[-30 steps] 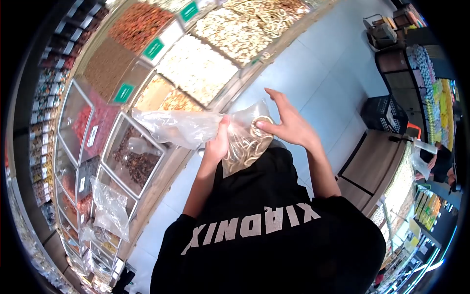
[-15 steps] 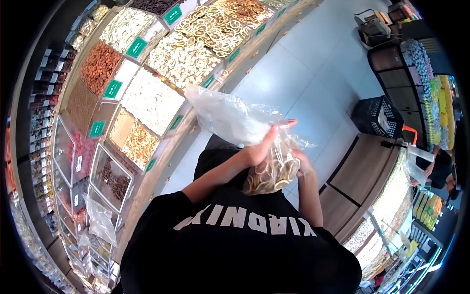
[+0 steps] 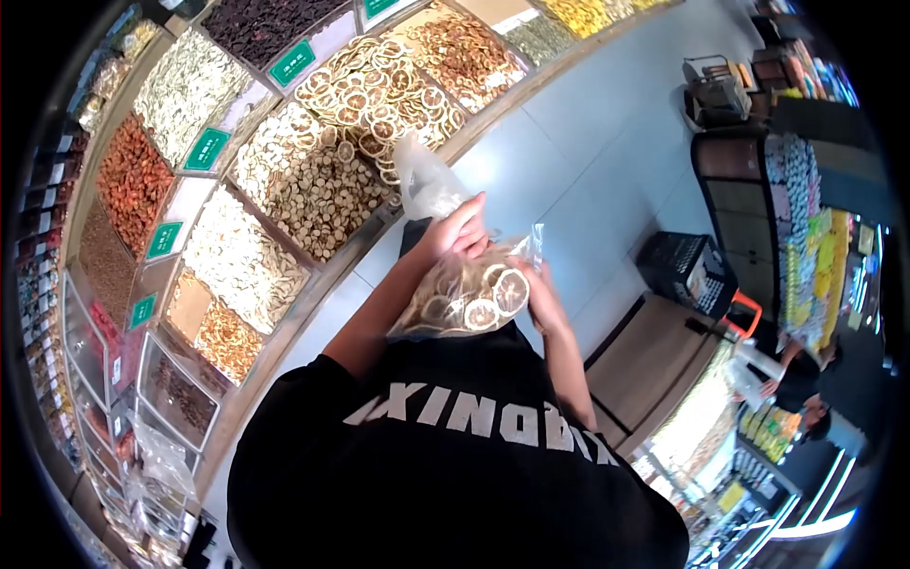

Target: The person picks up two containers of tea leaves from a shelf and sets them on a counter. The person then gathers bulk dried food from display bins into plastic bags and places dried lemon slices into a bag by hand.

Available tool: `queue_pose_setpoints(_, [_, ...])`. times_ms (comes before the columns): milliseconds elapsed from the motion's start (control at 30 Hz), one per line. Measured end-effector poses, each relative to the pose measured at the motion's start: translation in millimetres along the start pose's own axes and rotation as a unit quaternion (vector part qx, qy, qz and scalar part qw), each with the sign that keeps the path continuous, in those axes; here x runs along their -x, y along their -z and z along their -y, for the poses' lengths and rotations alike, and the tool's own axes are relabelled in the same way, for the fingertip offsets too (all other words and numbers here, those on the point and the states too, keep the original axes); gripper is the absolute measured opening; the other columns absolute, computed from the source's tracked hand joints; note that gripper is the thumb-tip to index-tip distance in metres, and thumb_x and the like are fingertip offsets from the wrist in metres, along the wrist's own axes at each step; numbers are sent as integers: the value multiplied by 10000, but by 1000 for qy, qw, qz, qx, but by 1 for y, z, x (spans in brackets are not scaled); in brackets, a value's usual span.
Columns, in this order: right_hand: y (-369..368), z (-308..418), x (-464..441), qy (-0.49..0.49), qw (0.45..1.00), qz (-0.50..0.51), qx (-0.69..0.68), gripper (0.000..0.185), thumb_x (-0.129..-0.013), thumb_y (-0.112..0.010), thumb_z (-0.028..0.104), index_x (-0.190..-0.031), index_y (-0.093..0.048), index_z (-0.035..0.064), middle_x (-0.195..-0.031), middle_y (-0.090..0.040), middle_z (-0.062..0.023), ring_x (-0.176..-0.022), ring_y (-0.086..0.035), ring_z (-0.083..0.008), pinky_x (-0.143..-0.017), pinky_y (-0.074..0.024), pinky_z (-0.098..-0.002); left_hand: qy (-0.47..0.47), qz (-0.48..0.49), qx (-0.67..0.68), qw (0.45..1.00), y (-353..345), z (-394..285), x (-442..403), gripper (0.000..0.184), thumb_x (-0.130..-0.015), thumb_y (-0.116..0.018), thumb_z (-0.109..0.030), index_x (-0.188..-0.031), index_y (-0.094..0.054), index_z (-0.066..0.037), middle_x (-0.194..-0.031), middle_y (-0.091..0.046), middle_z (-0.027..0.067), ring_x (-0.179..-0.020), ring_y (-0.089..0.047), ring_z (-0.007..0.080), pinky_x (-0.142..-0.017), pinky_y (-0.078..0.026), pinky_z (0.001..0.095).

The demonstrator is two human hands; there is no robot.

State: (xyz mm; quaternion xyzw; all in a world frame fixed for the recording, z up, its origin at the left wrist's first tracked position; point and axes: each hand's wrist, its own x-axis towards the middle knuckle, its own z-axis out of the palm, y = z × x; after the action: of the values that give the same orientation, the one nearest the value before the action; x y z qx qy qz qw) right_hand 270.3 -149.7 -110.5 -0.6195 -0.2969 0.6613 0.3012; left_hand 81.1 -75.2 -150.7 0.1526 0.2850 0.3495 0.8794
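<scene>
A clear plastic bag (image 3: pixel 460 284) of round, brown-rimmed slices (image 3: pixel 510 290) is held by both hands (image 3: pixel 456 233); firm, even support is advisable.

White letters (image 3: pixel 471 418) stood on a black shirt (image 3: pixel 455 488).
At lower centre, X, I, N and O were legible, the rest creased; green signs (image 3: pixel 292 63) at upper left bore characters too small to read.

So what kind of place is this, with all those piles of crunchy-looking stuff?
It's probably a shop selling dried foods loose: rows of open bins are heaped with dried goods, green labels mark them, and there's a clear bag of round dried slices in front.
</scene>
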Motion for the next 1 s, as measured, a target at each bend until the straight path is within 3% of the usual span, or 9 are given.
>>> queue_pose_setpoints(367, [-13,150,-123,168,935,305,72,1070,-749,-877,242,-1568,-228,13,-1511,-410,-141,-1426,-365,-265,-1194,-260,-406,-9,5,164,986,50,-115,-69,350,-1000,-597,-410,-755,-536,-166,-676,-491,-34,-636,-496,98,-645,-442,253])
queue_pose_setpoints(400, [-21,153,-134,196,920,320,113,1015,-775,-855,260,-1552,-258,-5,-1516,-411,-136,-1415,-380,-254,-1188,-269,-403,2,-60,175,983,30,-135,-50,281,-993,-625,-380,-841,-589,-147,-763,-532,-43,-694,-527,77,-715,-477,239])
queue_pose_setpoints(467, [-40,152,-154,185,935,299,52,946,-785,-840,251,-1523,-315,-21,-1486,-453,-132,-1389,-414,-241,-1182,-283,-397,-353,-36,-213,910,52,-116,-35,763,-902,-752,-183,-1513,-326,-22,-1352,-523,120,-1176,-588,191,-1091,-470,328])
queue_pose_setpoints(533, [-59,167,-169,166,942,289,34,748,-827,-792,213,-1440,-436,-24,-1340,-593,-109,-1242,-558,-202,-1093,-419,-378,-298,3,-16,954,81,-120,-60,761,-872,-782,-189,-1490,-367,-30,-1360,-524,136,-1210,-573,221,-1081,-481,336])
queue_pose_setpoints(567, [-65,176,-180,149,947,282,21,658,-855,-766,193,-1403,-474,-22,-1292,-623,-100,-1188,-591,-189,-1057,-452,-365,-451,94,-29,887,85,-116,-80,708,-870,-784,-270,-1435,-442,-15,-1313,-570,140,-1190,-592,241,-1066,-495,336])
queue_pose_setpoints(700, [-85,190,-233,124,961,248,6,406,-922,-713,148,-1276,-603,-17,-1149,-698,-94,-1039,-660,-156,-938,-522,-317,-316,165,176,918,106,-136,-104,634,-939,-653,-461,-1361,-523,-7,-1283,-610,149,-1147,-627,246,-962,-564,361])
queue_pose_setpoints(800, [-101,207,-249,109,967,228,4,349,-953,-679,166,-1242,-623,-22,-1112,-709,-95,-981,-674,-148,-874,-536,-294,-319,81,276,903,123,-141,-118,520,-940,-674,-364,-1327,-560,-36,-1249,-645,133,-1096,-651,229,-899,-589,349])
queue_pose_setpoints(867, [-105,213,-262,87,968,235,-3,329,-974,-645,179,-1228,-627,-30,-1125,-709,-97,-993,-679,-162,-884,-537,-312,-467,-150,-120,863,127,-122,-103,450,-924,-696,-234,-1311,-576,-37,-1236,-656,132,-1040,-672,230,-845,-604,329])
queue_pose_setpoints(1000, [-113,226,-282,86,963,243,74,160,-966,-657,187,-975,-685,31,-800,-675,13,-590,-554,-42,-504,-397,-199,-166,-419,-138,882,91,-133,-45,424,-873,-682,21,-1286,-599,-28,-1193,-673,148,-969,-693,202,-744,-620,315])
